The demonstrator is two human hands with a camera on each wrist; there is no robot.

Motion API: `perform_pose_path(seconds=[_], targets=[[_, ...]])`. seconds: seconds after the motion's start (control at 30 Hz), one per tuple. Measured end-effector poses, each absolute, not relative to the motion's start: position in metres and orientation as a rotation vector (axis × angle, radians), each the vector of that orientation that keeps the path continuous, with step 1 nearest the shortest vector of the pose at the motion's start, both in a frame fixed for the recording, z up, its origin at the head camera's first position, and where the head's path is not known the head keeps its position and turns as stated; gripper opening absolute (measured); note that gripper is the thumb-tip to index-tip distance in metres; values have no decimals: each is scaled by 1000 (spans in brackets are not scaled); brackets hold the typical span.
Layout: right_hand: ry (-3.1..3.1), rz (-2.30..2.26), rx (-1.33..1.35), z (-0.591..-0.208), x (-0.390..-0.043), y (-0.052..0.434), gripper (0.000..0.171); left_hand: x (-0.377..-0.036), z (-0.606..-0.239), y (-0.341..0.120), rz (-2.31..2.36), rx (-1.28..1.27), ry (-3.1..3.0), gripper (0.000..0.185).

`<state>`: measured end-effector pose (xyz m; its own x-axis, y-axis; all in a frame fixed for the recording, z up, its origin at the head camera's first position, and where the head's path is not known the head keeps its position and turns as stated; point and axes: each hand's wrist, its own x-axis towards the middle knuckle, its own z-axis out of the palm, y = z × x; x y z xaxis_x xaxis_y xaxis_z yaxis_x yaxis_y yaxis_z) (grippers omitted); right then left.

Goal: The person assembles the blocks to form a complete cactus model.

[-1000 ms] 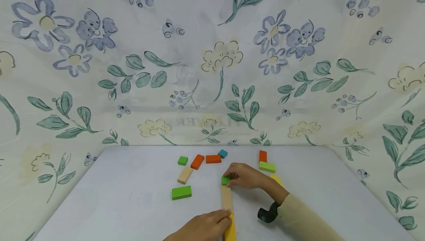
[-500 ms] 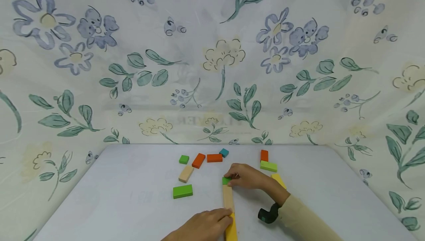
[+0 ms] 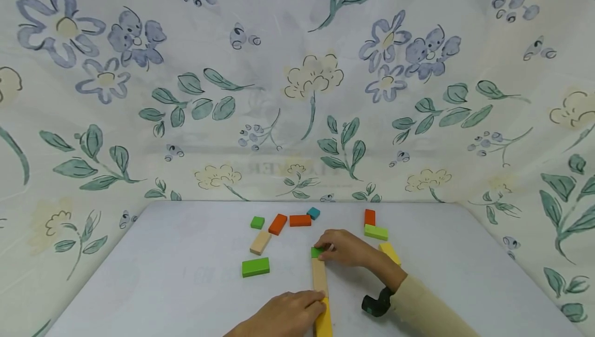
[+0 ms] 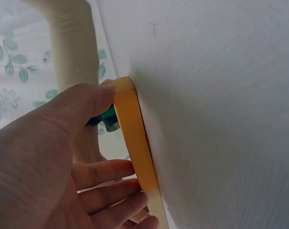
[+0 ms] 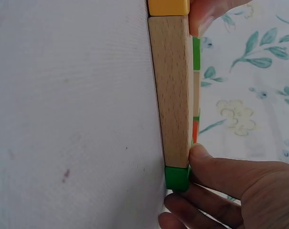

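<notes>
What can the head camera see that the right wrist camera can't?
Only the head view shows the whole white table, the flowered cloth behind it, the loose blocks such as the teal block and the two orange blocks, and the whole left hand.

Only the right wrist view shows up close that the wooden block lies end to end between the small green block and the yellow block.

Both show the right hand pinching the small green block at the far end of that row.
</notes>
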<state>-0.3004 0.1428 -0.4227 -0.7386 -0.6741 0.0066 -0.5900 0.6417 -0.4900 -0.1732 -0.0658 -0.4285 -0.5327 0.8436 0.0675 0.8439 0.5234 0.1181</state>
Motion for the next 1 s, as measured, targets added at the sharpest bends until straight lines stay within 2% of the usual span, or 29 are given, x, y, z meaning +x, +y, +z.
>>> perform_pose_path(seconds=[0.37,0.57,0.77,1.0], targets=[[2852,-696,-1037,-416,-291,148,38,-171,-427,-69,-249,-1476,-2817,71],[3043,-841,-1024,-396,-280,184,27,-170,-428,-67,-262,-1486,-2841,70],[3148,-851,-774,-380,-269,231,24,-171,-429,-66,-279,-1502,-2775,69],[3154,-815,-548,-388,-256,264,31,-170,-428,-66,-279,-1488,-2771,71]])
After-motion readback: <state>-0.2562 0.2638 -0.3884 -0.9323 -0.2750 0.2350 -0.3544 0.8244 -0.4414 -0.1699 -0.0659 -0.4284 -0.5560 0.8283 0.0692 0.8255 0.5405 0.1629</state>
